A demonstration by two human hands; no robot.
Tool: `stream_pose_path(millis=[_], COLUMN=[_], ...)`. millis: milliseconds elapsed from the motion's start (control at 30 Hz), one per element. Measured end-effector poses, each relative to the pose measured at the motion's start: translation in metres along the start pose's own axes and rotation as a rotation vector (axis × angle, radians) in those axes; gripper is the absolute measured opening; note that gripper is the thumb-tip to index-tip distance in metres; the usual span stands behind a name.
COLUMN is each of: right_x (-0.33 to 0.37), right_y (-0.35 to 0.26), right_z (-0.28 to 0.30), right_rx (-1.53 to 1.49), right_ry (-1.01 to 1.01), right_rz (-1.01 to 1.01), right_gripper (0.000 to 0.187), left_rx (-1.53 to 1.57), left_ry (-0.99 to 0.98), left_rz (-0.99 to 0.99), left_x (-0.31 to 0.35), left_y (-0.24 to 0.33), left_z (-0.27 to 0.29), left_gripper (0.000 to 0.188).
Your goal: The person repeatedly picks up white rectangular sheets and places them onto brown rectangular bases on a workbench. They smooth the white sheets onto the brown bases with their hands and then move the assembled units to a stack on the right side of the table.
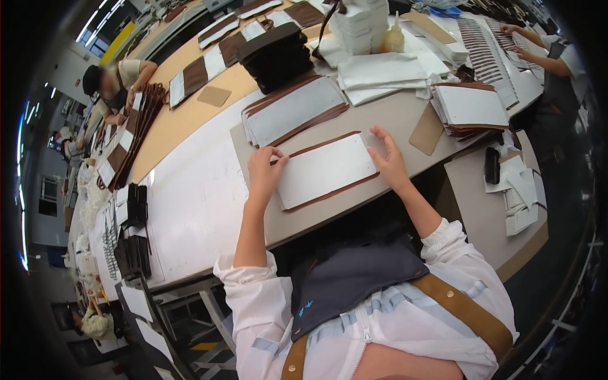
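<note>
In front of me on the table lies a brown leather panel (342, 189) with a white rectangular sheet (326, 170) on top; brown shows along its long edges. My left hand (265, 170) is at the panel's upper left corner, thumb and bent fingertips drawn together on the edge. At the right end, my right hand (391, 159) is open, its fingers raised and apart and the thumb by the sheet's edge. Just beyond sits a stack of similar brown panels (294, 113) with white sheets on top.
Behind stand a black stack (274, 54), white folded material (382, 73) and a glue-like bottle (394, 38). Another white-topped brown stack (470, 104) is at right, beside a tan card (427, 130). Co-workers lean over the tables at far left (123, 82) and far right (557, 63).
</note>
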State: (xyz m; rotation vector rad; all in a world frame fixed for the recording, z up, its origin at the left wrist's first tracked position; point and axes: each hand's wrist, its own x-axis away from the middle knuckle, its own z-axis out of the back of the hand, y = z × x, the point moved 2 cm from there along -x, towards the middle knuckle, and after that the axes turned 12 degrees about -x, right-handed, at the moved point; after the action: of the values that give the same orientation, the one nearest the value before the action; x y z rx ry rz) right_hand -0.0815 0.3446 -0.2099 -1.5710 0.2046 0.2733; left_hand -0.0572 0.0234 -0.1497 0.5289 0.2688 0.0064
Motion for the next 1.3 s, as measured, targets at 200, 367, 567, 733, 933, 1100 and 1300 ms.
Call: stream_pose_path(millis=[200, 367, 567, 733, 933, 1100, 1300], right_x=[-0.013, -0.045, -0.099, -0.124, -0.104, -0.042, -0.002], right_y=[-0.030, -0.116, -0.194, -0.102, -0.090, -0.059, -0.026], right_z=[0.003, 0.074, 0.266, 0.448, 0.223, 0.043, 0.004], right_rx=[-0.440, -0.215, -0.026, 1.270, 0.797, 0.544, 0.527], right_ry=[-0.185, 0.131, 0.307, 0.499, 0.307, -0.041, -0.229], right_rz=[-0.349, -0.046, 0.039, -0.191, 0.320, 0.386, 0.276], right_gripper=[0.028, 0.023, 0.029, 0.087, 0.050, 0.042, 0.040], left_rx=[0.189, 0.289, 0.244, 0.210, -0.302, -0.459, -0.378], left_ry=[0.310, 0.433, 0.292, 0.220, 0.268, 0.184, 0.142], left_rz=[-0.198, -0.118, -0.070, -0.132, -0.298, -0.343, -0.427], left_x=[0.030, 0.038, 0.046, 0.031, -0.013, -0.055, -0.070], left_y=[0.044, 0.043, 0.016, 0.026, 0.009, -0.005, -0.007], left_z=[0.035, 0.038, 0.027, 0.007, -0.023, -0.051, -0.037], left_gripper=[0.012, 0.009, 0.014, 0.018, 0.038, 0.043, 0.023])
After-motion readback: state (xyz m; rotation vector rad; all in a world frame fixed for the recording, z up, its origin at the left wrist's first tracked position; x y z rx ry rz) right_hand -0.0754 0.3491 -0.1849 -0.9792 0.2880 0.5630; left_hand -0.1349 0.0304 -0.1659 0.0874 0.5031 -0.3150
